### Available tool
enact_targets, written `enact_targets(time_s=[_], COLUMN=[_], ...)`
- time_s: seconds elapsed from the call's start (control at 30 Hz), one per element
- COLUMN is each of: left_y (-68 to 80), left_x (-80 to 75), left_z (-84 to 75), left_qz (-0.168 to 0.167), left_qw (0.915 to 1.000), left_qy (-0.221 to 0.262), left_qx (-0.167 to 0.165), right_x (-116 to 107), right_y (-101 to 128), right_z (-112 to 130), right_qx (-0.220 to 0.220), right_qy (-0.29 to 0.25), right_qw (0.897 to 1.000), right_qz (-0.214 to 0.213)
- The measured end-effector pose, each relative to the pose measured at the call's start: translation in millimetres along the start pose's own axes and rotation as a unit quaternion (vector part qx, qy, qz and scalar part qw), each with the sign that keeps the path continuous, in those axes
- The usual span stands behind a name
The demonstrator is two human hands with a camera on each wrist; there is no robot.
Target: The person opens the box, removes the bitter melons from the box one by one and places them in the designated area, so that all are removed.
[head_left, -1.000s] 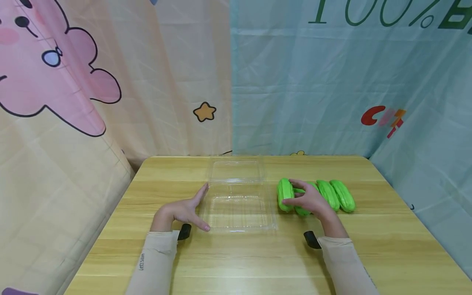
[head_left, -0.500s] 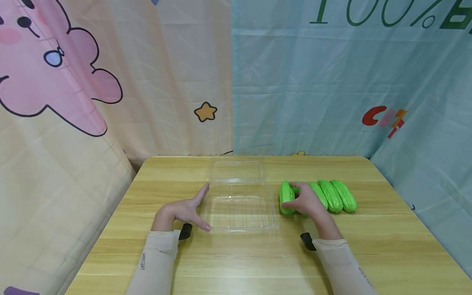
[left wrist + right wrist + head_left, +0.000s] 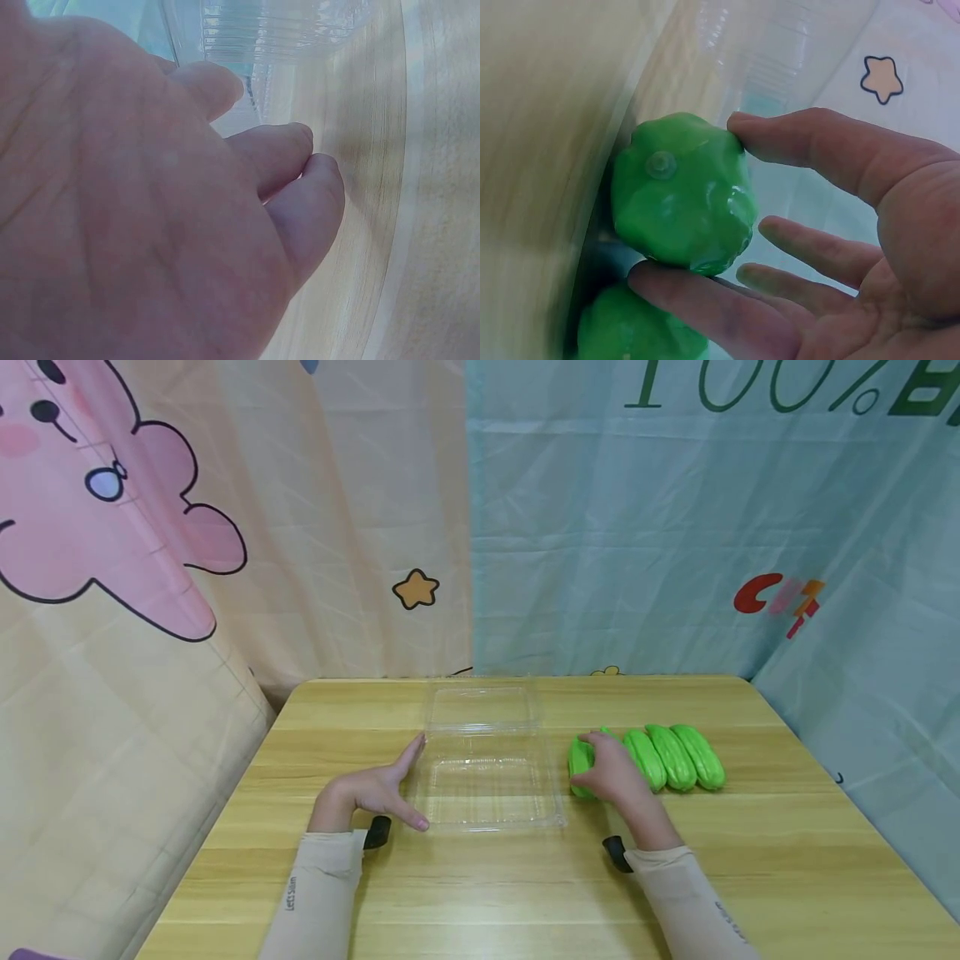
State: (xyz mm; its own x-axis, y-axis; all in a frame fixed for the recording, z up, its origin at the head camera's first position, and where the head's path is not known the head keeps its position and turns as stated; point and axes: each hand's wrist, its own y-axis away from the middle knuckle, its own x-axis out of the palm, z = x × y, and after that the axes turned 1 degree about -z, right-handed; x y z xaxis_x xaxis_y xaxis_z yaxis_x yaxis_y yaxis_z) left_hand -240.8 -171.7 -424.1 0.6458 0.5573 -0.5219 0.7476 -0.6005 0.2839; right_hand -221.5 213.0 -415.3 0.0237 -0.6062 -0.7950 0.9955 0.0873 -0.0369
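Observation:
A clear plastic clamshell box (image 3: 487,814) lies open in the middle of the wooden table (image 3: 487,893), its lid (image 3: 482,706) folded back. My left hand (image 3: 405,781) rests flat on the table, straight fingers (image 3: 300,187) against the box's left wall (image 3: 277,30). Several green ridged cucumbers lie side by side to the right. My right hand (image 3: 592,768) grips the leftmost cucumber (image 3: 576,760). In the right wrist view the thumb (image 3: 817,142) and a finger (image 3: 705,307) pinch that cucumber's end (image 3: 667,187), with a second cucumber (image 3: 637,330) beside it.
Three more cucumbers (image 3: 645,758) (image 3: 671,756) (image 3: 701,756) lie in a row right of my hand. Printed cloth hangs behind (image 3: 600,568) and at both sides of the table. Bare wood lies in front of the box and along the front edge.
My right hand has slid left from the second cucumber onto the leftmost one and closed round it. The left hand and the box have not moved.

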Motion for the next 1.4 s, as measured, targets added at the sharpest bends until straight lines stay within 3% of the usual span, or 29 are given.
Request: enact_targets(time_s=[0.43,0.67,0.8,1.03,1.23,1.3,1.4], left_y=[1.0,1.5,1.2,0.5,1.6,1.8,1.8], left_x=[-1.0,-1.8,-1.6,-2.4,-1.7,-1.2,-1.2], left_z=[2.7,2.8,2.7,2.9,2.4,2.5,3.7], left_qz=[-0.003,-0.004,-0.003,-0.003,-0.005,-0.007,-0.011], left_qw=[1.0,1.0,1.0,0.9999,1.0,1.0,0.9999], left_qy=[0.006,0.002,0.005,0.01,0.005,0.003,0.003], left_qx=[-0.002,-0.003,-0.001,0.002,-0.001,-0.003,-0.007], right_x=[-1.2,-4.8,-12.7,-38.4,-50.1,-51.6,-53.9], right_y=[9.2,13.3,14.5,14.0,13.5,13.3,14.0], right_z=[15.7,20.6,20.2,11.0,0.2,-2.4,-2.5], right_qx=[0.019,0.024,0.043,0.052,-0.003,-0.023,-0.05], right_qy=[0.065,0.101,0.1,0.01,-0.053,-0.122,-0.238], right_qw=[0.998,0.994,0.994,0.999,0.997,0.991,0.968], right_qz=[-0.002,-0.024,-0.01,-0.01,-0.055,-0.057,-0.059])
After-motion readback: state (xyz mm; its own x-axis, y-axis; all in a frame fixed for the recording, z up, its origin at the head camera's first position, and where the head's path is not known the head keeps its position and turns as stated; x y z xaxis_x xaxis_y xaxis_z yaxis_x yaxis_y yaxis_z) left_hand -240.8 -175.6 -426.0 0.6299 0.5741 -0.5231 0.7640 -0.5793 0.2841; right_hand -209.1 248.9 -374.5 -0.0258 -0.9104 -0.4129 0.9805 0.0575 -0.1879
